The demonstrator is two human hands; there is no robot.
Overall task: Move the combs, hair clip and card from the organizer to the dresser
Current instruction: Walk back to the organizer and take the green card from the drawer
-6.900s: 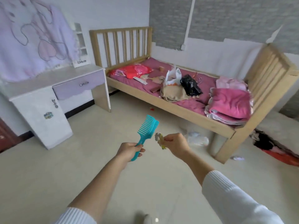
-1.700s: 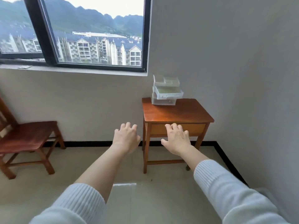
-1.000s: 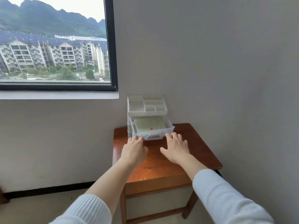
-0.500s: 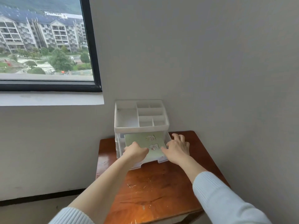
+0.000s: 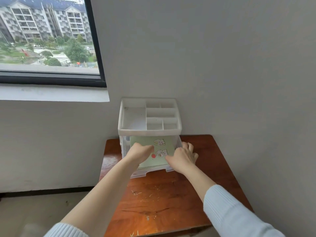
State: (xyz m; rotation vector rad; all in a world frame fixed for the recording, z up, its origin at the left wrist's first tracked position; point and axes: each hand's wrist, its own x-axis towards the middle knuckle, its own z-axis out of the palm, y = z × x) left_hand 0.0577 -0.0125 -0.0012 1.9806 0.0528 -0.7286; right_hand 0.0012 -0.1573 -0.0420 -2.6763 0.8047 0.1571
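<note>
The white plastic organizer (image 5: 150, 131) stands at the back of a small wooden table, against the wall. Its top tray compartments hold nothing. The upper drawer (image 5: 154, 170) is pulled out toward me, and a pale green card (image 5: 160, 147) with cartoon stickers lies flat in it. My left hand (image 5: 139, 152) sits on the card's left part with its fingers curled down onto it. My right hand (image 5: 183, 158) is at the drawer's right side, thumb by the card's right edge and fingers spread over the drawer wall. No combs, hair clip or dresser are in view.
The wooden table (image 5: 162, 202) is scratched, with bare top in front of the organizer. The grey wall is close behind and to the right. A window (image 5: 47, 40) and its white sill (image 5: 51, 93) are at upper left. Floor shows at lower left.
I have walked up to the table with both hands free of the comb and clip. Over the last second both hands reached into the open drawer and settled on the green card.
</note>
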